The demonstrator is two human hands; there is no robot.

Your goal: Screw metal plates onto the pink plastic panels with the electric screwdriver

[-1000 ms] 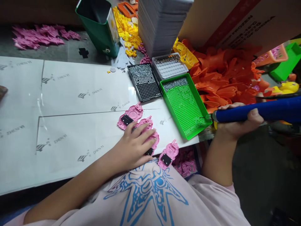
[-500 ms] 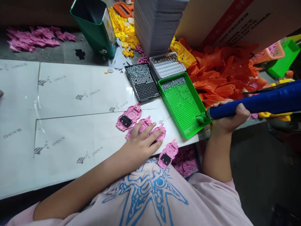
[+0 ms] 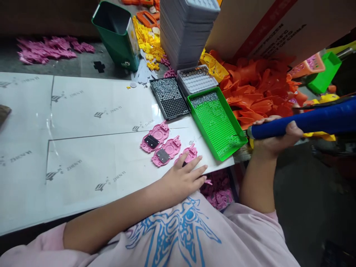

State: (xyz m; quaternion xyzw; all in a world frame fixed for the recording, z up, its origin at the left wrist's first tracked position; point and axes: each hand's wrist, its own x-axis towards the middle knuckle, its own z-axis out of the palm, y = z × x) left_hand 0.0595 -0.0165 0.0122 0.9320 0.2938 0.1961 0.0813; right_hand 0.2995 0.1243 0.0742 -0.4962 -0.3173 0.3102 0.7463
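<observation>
Fingers spread, the left hand (image 3: pixel 185 178) lay over one pink shell (image 3: pixel 190 154) at the table's (image 3: pixel 83 163) near edge — two more shells (image 3: pixel 162 146) just beside it — while the right hand (image 3: pixel 274 139) was clamped on the blue driver (image 3: pixel 311 118), its tip over the green tray (image 3: pixel 217 126)

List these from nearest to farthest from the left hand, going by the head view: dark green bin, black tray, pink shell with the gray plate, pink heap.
From the left hand:
1. Pink shell with the gray plate, just beyond it, slightly left.
2. Black tray, farther up the table.
3. Dark green bin, upper left.
4. Pink heap, far upper left.
</observation>
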